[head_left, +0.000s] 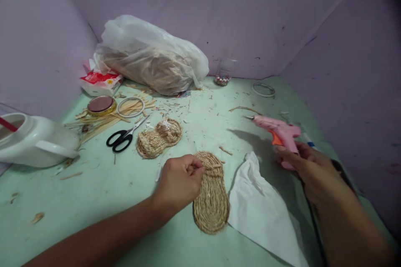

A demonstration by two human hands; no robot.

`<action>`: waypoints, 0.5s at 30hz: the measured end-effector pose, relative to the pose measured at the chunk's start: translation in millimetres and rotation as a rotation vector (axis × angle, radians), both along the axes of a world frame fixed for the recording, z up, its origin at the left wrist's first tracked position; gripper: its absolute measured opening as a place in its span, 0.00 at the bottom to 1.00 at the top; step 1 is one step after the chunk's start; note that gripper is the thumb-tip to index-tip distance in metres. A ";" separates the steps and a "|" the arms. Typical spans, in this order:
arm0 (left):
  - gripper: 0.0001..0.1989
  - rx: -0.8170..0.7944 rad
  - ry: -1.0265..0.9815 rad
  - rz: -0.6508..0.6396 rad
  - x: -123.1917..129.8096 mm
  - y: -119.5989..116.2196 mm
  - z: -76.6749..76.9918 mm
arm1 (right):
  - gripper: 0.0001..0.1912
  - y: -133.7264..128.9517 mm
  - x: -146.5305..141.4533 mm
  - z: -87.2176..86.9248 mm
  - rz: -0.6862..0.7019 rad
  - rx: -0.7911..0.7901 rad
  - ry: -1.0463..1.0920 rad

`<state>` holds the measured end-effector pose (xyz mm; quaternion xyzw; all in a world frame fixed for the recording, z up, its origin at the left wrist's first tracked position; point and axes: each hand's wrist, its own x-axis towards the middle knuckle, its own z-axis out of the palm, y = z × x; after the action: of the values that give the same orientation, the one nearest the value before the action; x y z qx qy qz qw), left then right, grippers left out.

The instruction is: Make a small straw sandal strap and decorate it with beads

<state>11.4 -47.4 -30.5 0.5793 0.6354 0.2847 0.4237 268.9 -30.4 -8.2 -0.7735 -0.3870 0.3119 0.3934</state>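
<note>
A woven straw slipper sole (pixel 211 204) lies flat on the table in front of me. My left hand (pixel 184 179) is at its upper left edge, thumb and forefinger pinched at the end of a thin braided straw cord (pixel 215 166) that crosses the sole; the fingertips partly hide this spot. To the right, my right hand (pixel 308 162) grips a pink glue gun (pixel 277 127) with an orange trigger. Its nozzle points left, raised above the table and apart from the sole. A straw slipper (pixel 158 138) with a strap and small white decoration rests beyond my left hand.
Black-handled scissors (pixel 123 138) lie left of the slipper, near a tape roll (pixel 130 107) and a round tin (pixel 102 105). A white cloth (pixel 260 204) is beside the sole. A plastic bag (pixel 150 58), bead jar (pixel 223 77) and white pitcher (pixel 37 142) stand farther out.
</note>
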 end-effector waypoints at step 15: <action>0.06 0.032 0.030 -0.002 0.8 0.7 2.6 | 0.14 -36.0 -6.2 9.0 0.439 0.039 0.065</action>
<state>12.3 -46.7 -27.9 0.5907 0.6366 0.2857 0.4052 262.7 -66.4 0.8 -0.6525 -0.5392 0.4070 0.3433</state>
